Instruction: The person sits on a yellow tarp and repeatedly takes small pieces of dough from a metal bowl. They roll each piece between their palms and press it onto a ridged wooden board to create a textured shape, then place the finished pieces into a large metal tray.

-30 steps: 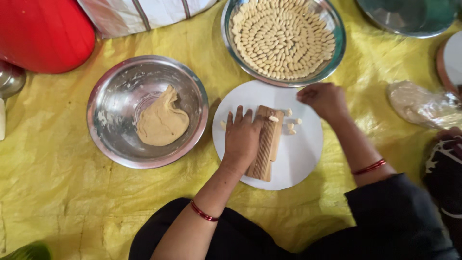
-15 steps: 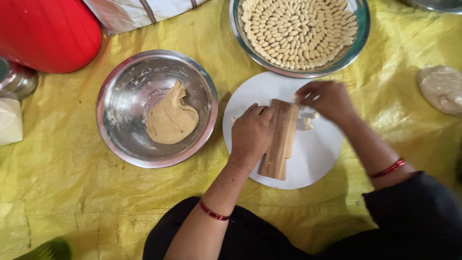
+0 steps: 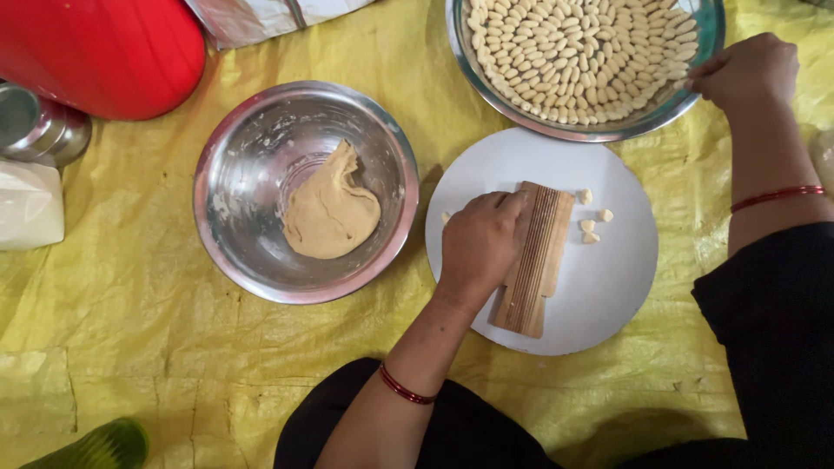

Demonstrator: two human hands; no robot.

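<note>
Head view: the person is sitting over a yellow sheet spread on the floor. The left hand is lying flat and wide on a ridged wooden board, pressing it down. The board is resting on a round white plate near the middle of the sheet. Its long side is pointing away from the person, tipped a little to the right.

4 small dough bits are lying on the plate just right of the board's far end. The left hand is the nearer one to them.

The right hand is reaching to the sheet's far edge. Its fingers are pinched narrow at the rim of a big steel tray full of little shaped dough pieces. Whether a piece is sitting between the fingers I cannot tell.

Left of the plate, a steel bowl is holding a lump of tan dough. A red container and a steel cup are sitting by the far left corner.
</note>
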